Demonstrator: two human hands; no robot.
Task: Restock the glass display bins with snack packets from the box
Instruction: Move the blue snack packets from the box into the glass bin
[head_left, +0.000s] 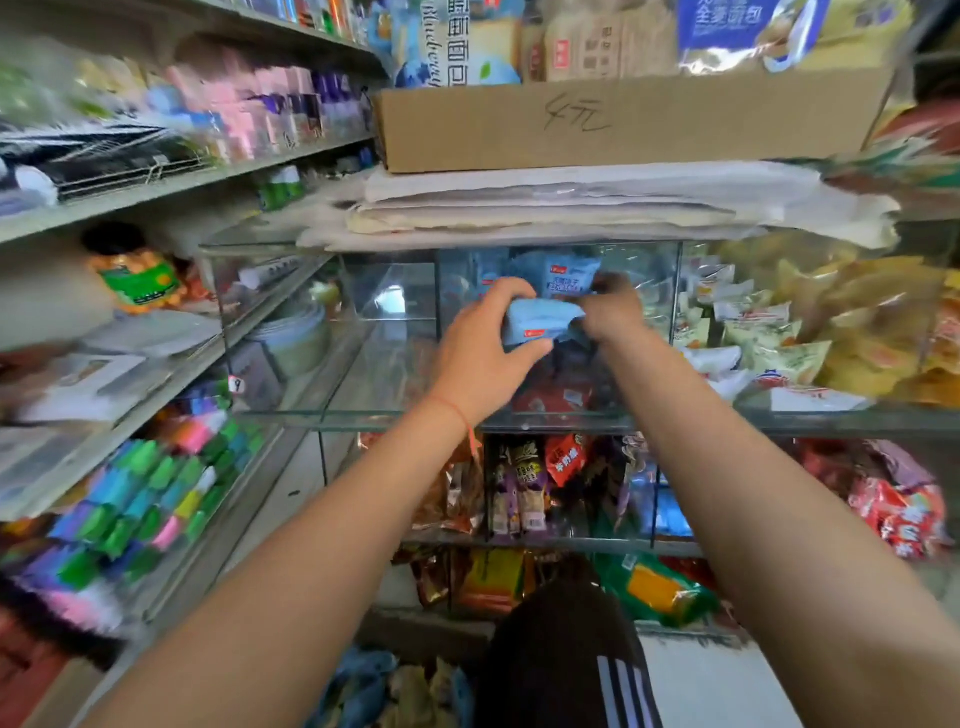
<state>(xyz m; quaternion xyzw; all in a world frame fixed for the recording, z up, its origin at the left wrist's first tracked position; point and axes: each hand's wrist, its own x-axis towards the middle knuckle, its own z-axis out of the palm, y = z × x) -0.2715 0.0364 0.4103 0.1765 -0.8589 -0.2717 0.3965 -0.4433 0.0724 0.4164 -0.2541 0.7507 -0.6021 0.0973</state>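
Note:
Both my hands reach into the middle glass display bin (556, 415) on the upper glass shelf. My left hand (480, 353) grips the left side of a light blue snack packet (540, 322), and my right hand (615, 309) holds its right end. Behind the hands, another light blue packet (569, 275) lies on the pile at the back of the same bin. Red packets (553, 397) show at the bin's bottom. Low in the view, blue and tan packets (395, 691) lie in a heap; whether they sit in a box I cannot tell.
The bin to the left (384, 306) has bare glass walls. To the right are white-green packets (753, 332) and yellow snacks (872, 322). A cardboard box (623, 119) sits on stacked papers above. Lower bins hold mixed snacks (535, 483). Shelves of goods (156, 493) run along the left.

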